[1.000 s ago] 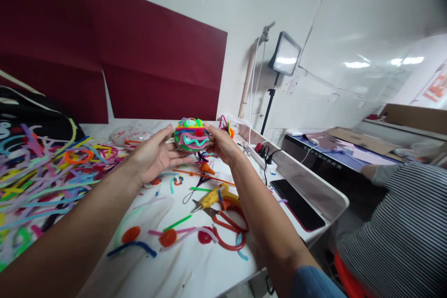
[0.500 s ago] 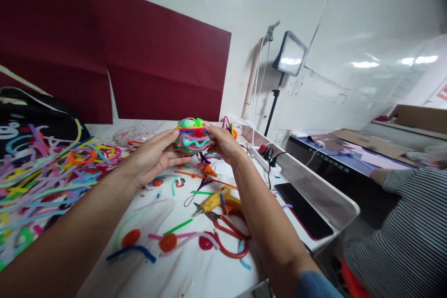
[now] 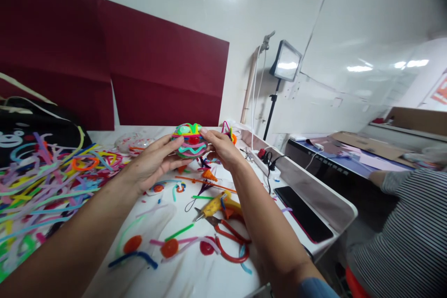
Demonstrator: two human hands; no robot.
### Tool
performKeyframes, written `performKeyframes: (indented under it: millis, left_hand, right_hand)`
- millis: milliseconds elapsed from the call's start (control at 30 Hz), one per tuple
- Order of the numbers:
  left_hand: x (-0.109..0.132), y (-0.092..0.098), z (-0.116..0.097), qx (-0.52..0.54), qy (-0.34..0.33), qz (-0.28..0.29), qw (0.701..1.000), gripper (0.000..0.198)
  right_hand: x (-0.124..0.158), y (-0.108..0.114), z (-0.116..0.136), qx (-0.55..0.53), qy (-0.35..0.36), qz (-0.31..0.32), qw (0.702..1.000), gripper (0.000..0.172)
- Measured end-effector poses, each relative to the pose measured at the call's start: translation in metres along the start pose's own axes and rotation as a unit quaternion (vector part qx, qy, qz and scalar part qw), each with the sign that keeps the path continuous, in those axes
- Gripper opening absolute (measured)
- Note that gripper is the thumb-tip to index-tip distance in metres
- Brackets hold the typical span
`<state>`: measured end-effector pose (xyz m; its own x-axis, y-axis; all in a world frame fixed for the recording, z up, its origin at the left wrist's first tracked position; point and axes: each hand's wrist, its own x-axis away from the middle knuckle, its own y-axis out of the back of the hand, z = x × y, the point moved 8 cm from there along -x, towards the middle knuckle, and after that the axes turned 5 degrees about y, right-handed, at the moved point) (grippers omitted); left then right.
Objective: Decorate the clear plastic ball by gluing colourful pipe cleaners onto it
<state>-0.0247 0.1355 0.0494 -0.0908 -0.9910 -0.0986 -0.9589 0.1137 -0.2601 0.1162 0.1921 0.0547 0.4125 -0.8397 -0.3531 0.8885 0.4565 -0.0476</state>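
Between my two hands, above the table, is a round, layered pipe-cleaner craft (image 3: 191, 150) in green, yellow, red, blue and pink, with a wavy turquoise strip on its front. My left hand (image 3: 153, 160) grips it from the left, thumb on the near side and fingers underneath. From the right, my right hand (image 3: 223, 149) pinches its edge with thumb and fingers. Below the hands lie a yellow glue gun (image 3: 211, 207), red-handled cutters (image 3: 232, 258), an orange pipe-cleaner piece (image 3: 209, 174) and a short green one (image 3: 179, 231).
A heap of loose pipe cleaners (image 3: 38, 186) covers the table's left side, by a black bag (image 3: 35, 125). Orange discs (image 3: 132, 244) lie in front. At right are a phone (image 3: 303, 214), a power strip (image 3: 274, 172) and a lamp (image 3: 287, 61). A person in a striped top (image 3: 408, 237) is beside another table.
My left thumb has come further over the near side of the craft, and the craft has turned slightly. The whole view has shifted a little.
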Motion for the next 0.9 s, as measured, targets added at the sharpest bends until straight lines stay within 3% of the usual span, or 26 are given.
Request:
performKeyframes:
  millis: [233, 433, 567, 900]
  left_hand:
    - [-0.001, 0.006, -0.001, 0.083, 0.029, 0.012, 0.996, 0.025]
    - [0.004, 0.001, -0.008, 0.112, 0.019, 0.036, 0.993, 0.023]
    - [0.008, -0.003, -0.009, 0.123, 0.019, 0.041, 0.991, 0.024]
    - [0.003, -0.003, 0.005, 0.125, 0.059, 0.041, 0.99, 0.024]
  right_hand:
    - [0.011, -0.006, 0.015, -0.018, -0.01, -0.016, 1.0, 0.06]
    - [0.022, -0.01, 0.021, -0.077, 0.018, -0.031, 0.996, 0.046]
    - [0.024, -0.006, 0.015, -0.096, 0.036, -0.053, 0.993, 0.039]
    - [0.028, -0.002, -0.012, -0.119, 0.056, -0.082, 0.988, 0.051]
